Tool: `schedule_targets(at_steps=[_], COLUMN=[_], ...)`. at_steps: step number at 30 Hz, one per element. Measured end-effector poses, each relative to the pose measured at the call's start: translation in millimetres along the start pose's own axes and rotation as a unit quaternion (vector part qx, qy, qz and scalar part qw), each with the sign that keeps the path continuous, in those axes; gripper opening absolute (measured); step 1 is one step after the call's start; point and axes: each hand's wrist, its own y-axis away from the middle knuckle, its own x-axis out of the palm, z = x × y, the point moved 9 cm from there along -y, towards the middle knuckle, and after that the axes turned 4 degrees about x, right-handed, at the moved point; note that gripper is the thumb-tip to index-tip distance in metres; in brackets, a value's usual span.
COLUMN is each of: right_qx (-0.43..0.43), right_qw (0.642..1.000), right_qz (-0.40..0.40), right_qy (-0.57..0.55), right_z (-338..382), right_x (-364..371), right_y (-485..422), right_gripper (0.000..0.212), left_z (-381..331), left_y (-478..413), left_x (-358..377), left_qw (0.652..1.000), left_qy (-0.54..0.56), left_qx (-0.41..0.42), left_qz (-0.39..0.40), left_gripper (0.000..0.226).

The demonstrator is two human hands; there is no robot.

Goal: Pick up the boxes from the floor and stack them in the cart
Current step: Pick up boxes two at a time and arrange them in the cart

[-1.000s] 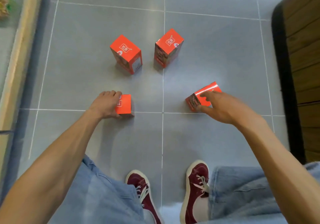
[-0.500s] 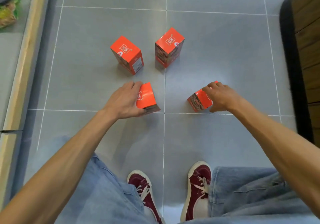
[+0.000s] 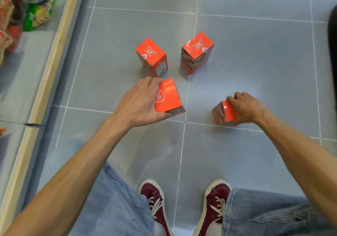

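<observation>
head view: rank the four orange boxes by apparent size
1-2. far right box, far left box: alike, unranked.
3. near left box, left hand covers part.
4. near right box, right hand covers part too.

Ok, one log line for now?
left hand: grips left box, tilted | right hand: grips right box | rear boxes: upright | cart: unseen

The tilted box [image 3: 168, 97] looked like thin cardboard with a glossy orange coating that caught the light. Behind it, the left upright box [image 3: 151, 55] and the right upright box [image 3: 197, 51] had the same shiny printed card, as did the low box [image 3: 225, 112] to its right. The floor [image 3: 255, 53] under it was smooth grey tile with a soft sheen. In front of the tilted box, the jeans [image 3: 113, 199] were matt blue denim and the shoes [image 3: 152, 195] dark red canvas with white rubber toes. Far left of it, the packets [image 3: 37, 14] looked like crinkled glossy plastic.
</observation>
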Motion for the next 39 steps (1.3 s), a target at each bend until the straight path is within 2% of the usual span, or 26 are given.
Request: schedule_targets(at_steps=[3,8,14,21,25,31,36,39], right_qx=[0.031,0.034,0.026,0.025,-0.024,-0.147,-0.306,-0.371], right_qw=[0.997,0.994,0.989,0.983,0.981,0.963,0.923,0.898], right_qz=[-0.004,-0.027,-0.039,-0.111,-0.139,-0.213,-0.228,-0.235], right_qy=[-0.070,-0.099,-0.140,-0.142,-0.130,-0.078,-0.051,-0.028], right_z=[9.6,41.4,64.0,75.1,92.1,134.1,190.3,225.2], right_x=[-6.6,-55.9,-188.3,-368.4,-463.9,-587.0,-632.6,-640.3], right_y=[6.4,31.0,109.3,231.8,298.9,410.0,511.3,574.1], right_gripper=[0.085,0.085,0.091,0.089,0.097,0.079,0.076,0.083], left_z=[8.9,2.3,-29.2,-67.0,-94.1,-154.8,-224.6,-277.1], left_y=[9.5,33.8,88.9,187.8,259.4,380.7,499.3,569.7], left_x=[-8.0,-36.6,-136.5,-294.7,-377.1,-462.8,-475.4,-462.9], left_qw=[0.999,0.997,0.990,0.965,0.934,0.873,0.784,0.715], left_qy=[0.007,0.025,0.045,0.105,0.125,0.147,0.163,0.175], left_qx=[-0.027,-0.065,-0.133,-0.228,-0.302,-0.410,-0.529,-0.600], left_qz=[-0.019,-0.016,-0.013,-0.077,-0.142,-0.221,-0.281,-0.313], left_gripper=[0.095,0.091,0.102,0.105,0.099,0.101,0.102,0.109])
